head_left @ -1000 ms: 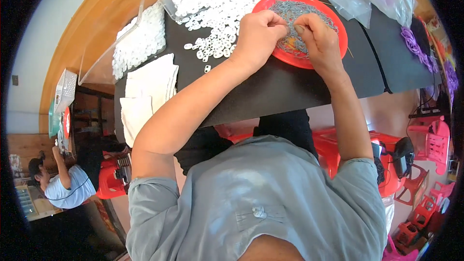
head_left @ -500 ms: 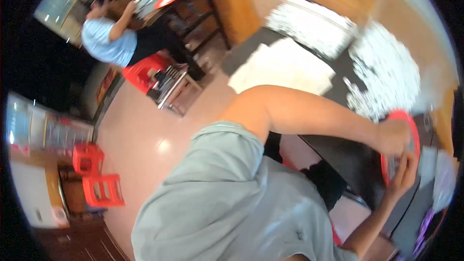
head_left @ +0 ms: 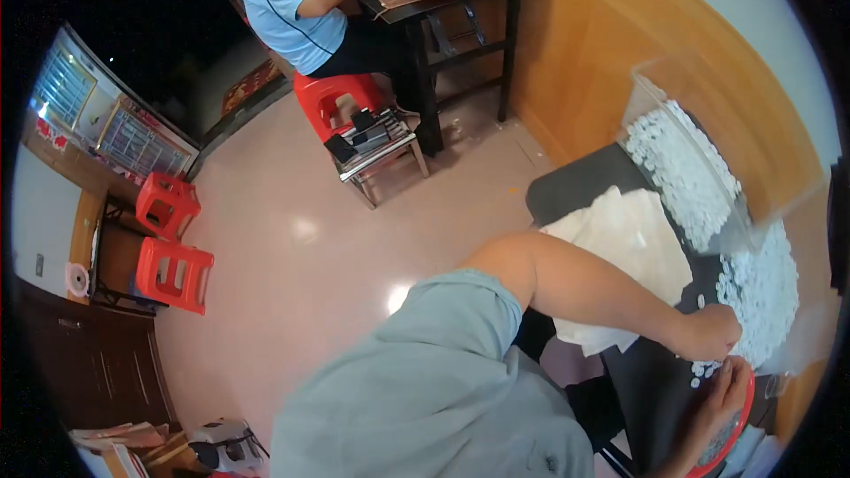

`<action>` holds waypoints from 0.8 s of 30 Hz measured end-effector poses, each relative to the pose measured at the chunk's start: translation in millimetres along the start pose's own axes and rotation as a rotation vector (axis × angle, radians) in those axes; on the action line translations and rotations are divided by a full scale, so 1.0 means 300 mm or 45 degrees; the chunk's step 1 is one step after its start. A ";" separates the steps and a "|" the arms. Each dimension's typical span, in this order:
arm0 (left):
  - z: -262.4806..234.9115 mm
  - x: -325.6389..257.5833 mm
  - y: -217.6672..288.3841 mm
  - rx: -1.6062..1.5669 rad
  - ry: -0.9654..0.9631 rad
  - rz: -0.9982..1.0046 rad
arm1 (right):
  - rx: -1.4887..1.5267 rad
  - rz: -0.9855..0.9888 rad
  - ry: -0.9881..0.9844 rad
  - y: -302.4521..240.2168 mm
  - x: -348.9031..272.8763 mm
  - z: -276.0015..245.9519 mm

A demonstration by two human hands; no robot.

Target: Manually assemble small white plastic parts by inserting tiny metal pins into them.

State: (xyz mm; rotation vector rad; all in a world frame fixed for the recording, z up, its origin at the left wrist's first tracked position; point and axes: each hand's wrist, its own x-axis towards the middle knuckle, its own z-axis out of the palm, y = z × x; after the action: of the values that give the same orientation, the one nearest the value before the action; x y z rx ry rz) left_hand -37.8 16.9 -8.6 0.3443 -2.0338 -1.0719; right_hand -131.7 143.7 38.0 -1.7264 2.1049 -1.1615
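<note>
White pieces: heaped on black table, just beyond left hand — nearer it than right hand; single pieces' long axes too small to tell.
Both hands: curled in, close together; closed on anything — cannot tell.
Red plate: under left hand half a second ago; that hand now beside heap.
</note>
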 end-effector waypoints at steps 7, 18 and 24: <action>-0.009 0.005 -0.020 0.106 0.102 0.079 | 0.469 0.171 0.007 0.060 0.023 0.061; -0.008 -0.009 -0.006 0.190 0.059 0.129 | 0.559 0.201 0.136 0.049 0.025 0.075; -0.030 -0.021 0.022 0.142 0.199 0.249 | 0.593 0.192 0.072 0.085 0.025 0.055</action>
State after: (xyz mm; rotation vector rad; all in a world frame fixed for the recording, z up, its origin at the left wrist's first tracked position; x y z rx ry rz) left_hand -26.2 19.3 -3.7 0.2712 -1.9461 -0.7902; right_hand -143.4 130.2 12.5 -1.3162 1.7669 -1.5171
